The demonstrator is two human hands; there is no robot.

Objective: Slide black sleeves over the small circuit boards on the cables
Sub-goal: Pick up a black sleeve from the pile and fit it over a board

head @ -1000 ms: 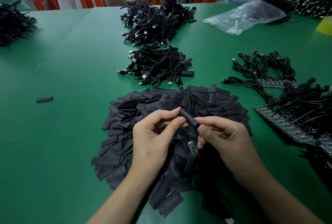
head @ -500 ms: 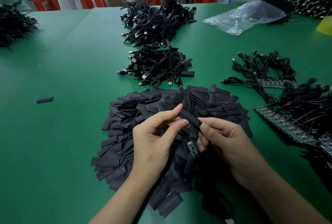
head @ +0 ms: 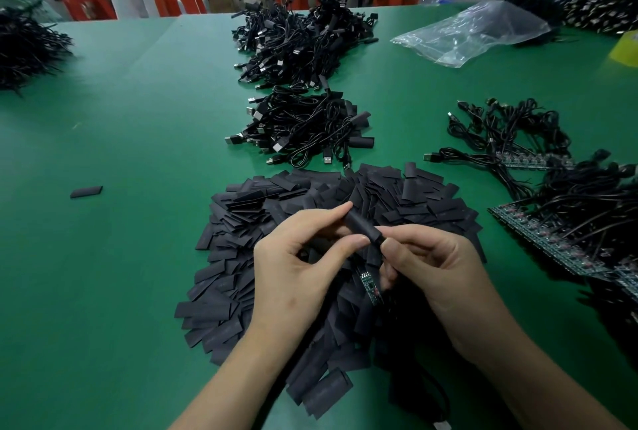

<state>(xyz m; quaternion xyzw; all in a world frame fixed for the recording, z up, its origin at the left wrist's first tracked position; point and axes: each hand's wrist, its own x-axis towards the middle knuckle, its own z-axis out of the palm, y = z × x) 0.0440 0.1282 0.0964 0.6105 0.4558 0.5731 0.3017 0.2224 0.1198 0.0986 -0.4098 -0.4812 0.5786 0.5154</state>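
Your risk now is that the small green circuit board (head: 368,286) catches on the mouth of the short black tube sleeve (head: 362,227) when it arrives there. If your pinch presses the mouth flat, the board corners may stick, and a harder pull could strain the wire joints.

Your left hand (head: 297,277) pinches the sleeve between thumb and forefinger, above the pile of flat black sleeves (head: 241,257) on the green table (head: 121,257). Your right hand (head: 438,274) pinches at the sleeve's lower mouth, probably on the cable end; I cannot see it clearly.

The board hangs between both hands, just below the sleeve, not yet covered. The sleeve looks matt, thin and soft, a little rounded open.
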